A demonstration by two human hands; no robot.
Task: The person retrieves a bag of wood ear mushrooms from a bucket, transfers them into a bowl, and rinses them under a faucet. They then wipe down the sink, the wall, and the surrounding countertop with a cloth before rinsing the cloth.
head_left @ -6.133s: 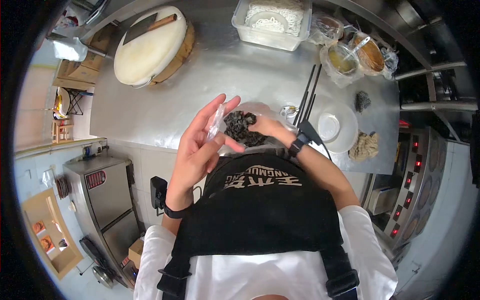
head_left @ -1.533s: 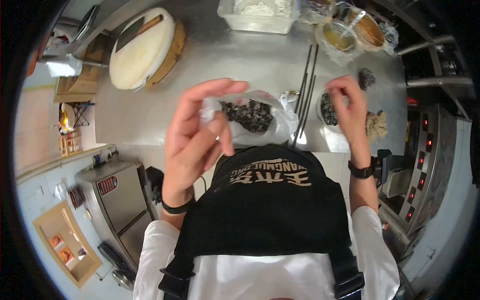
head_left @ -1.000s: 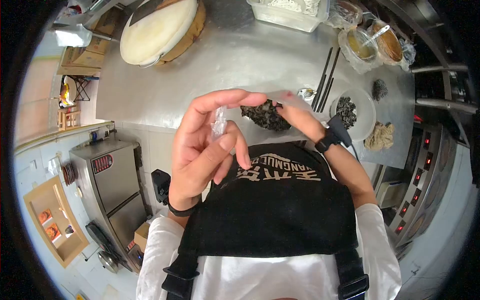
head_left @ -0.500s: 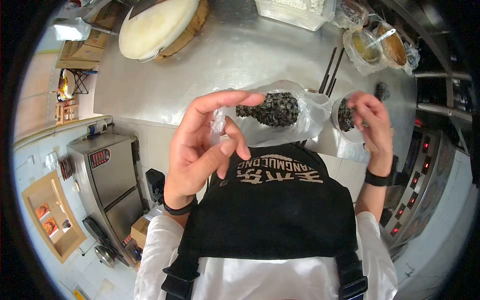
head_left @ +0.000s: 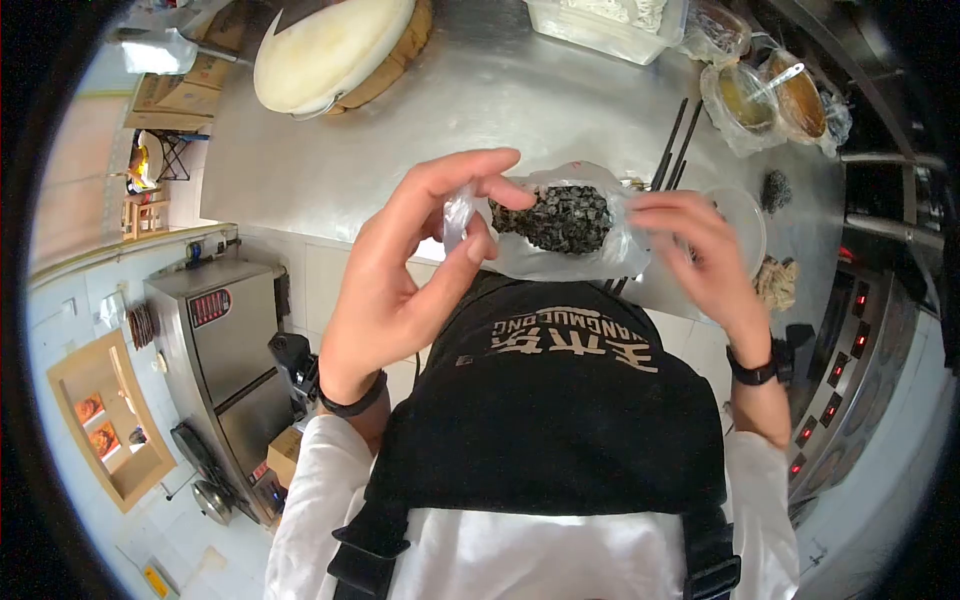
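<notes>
A steel table [head_left: 480, 110] fills the upper view, its near edge by a person in a black apron [head_left: 545, 420]. Towards its far left corner sits a thick, round chopping board [head_left: 335, 60] with a white top. A clear rectangular tub [head_left: 605, 38] of white noodles stands at the far edge, right of centre.

Around the middle of the near edge is an open, clear plastic bag [head_left: 535, 262], holding a mound of small black, crinkled pieces [head_left: 570, 222]. The left hand [head_left: 390, 270] is curled, its fingers closed on bunched plastic at the bag's left side. The right hand [head_left: 710, 260] reaches the bag's right side, fingers extended; whether they grip it cannot be told.

Partly behind the right hand, near the right edge, is a pale round container [head_left: 752, 215]. Bowls [head_left: 740, 105] wrapped in plastic, one yellowish inside and one orange-brown, stand near the far right corner. Dark chopsticks [head_left: 676, 150] lie between bag and container. A crumpled tan cloth [head_left: 776, 283] is by the near right corner, with a small dark scourer [head_left: 776, 190] beyond it, close to the right edge.
</notes>
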